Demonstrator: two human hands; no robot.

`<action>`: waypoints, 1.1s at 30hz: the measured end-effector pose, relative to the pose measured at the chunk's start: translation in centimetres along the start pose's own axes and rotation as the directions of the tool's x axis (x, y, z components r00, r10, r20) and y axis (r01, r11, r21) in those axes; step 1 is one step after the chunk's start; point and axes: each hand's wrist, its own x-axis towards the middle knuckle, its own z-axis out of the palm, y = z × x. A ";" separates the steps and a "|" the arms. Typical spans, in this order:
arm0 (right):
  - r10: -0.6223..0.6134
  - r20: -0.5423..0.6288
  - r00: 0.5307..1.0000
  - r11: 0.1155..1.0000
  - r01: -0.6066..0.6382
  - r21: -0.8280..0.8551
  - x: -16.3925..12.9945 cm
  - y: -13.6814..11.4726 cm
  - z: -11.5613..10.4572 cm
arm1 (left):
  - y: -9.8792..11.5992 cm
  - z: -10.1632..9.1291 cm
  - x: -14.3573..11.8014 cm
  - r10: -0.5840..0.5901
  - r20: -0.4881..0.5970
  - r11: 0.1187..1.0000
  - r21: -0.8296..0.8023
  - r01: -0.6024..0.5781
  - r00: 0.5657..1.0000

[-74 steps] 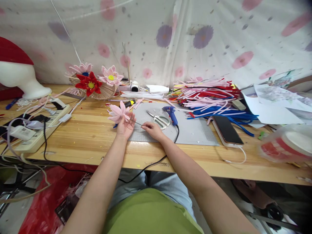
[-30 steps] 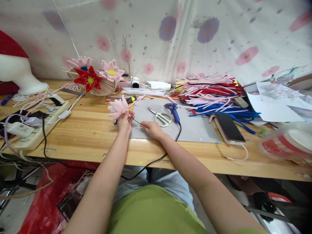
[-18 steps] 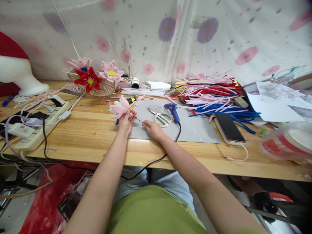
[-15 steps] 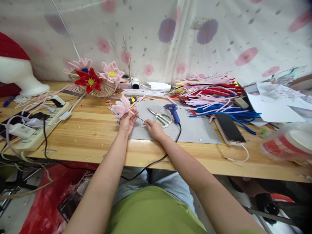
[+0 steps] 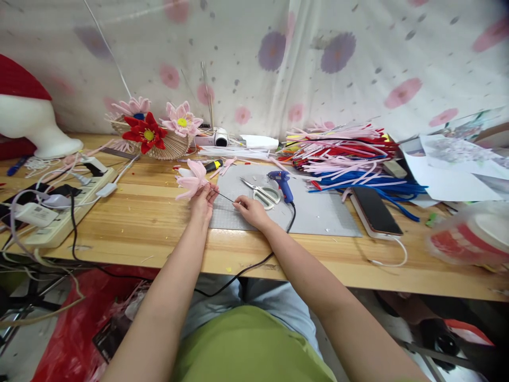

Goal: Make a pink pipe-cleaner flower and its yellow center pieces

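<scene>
Head view. Pink fuzzy flower (image 5: 193,180) left of centre in the frame, petals toward the upper left, near the left edge of a grey cutting mat (image 5: 318,216). Left hand (image 5: 203,201) grasping at the flower's base, fingers gathered where a thin dark stem (image 5: 226,198) comes out. Stem slants down to the right across the middle of the frame. Right hand (image 5: 251,211) has its end pinched between thumb and forefinger, the other fingers curled in.

On the mat, just beyond the right hand: scissors (image 5: 268,197) with pale handles, points to the upper left; beside them a blue glue gun (image 5: 283,187), black cord trailing toward the bottom of the frame, partly hidden by the right forearm.

Upper left: ribbed fan-like piece (image 5: 174,148) bearing a red flower (image 5: 146,133) and pink ones, yellow centres on some. Upper right: heap of fuzzy stems (image 5: 338,151), pink, red and blue. Right of the mat: dark-screened phone (image 5: 377,210), on a slant. Left edge: power strip (image 5: 59,224) crowded with plugs and cables.
</scene>
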 end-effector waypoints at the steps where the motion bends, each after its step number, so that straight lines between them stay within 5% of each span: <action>1: 0.000 0.001 1.000 1.000 0.000 0.004 0.0 0.0 0.0 | 0.0 0.0 0.0 0.003 -0.006 1.000 0.000 -0.003 1.000; 7: -0.055 0.029 0.998 0.998 0.054 0.033 0.2 0.2 0.0 | -0.4 0.1 0.4 0.036 -0.036 0.999 0.040 -0.035 0.999; 14: -0.035 0.015 0.999 0.997 0.034 0.063 0.6 0.4 -0.1 | -0.9 0.2 0.5 -0.008 0.094 0.993 0.120 -0.004 0.996; 23: -0.040 0.053 0.998 0.996 0.036 0.082 0.6 0.2 -0.2 | -0.8 0.1 0.6 0.032 0.018 0.992 0.119 -0.034 0.999; 33: -0.032 0.045 0.998 0.998 0.030 0.057 0.7 0.3 -0.1 | -0.9 -0.2 0.7 0.034 0.076 0.988 0.146 -0.045 0.997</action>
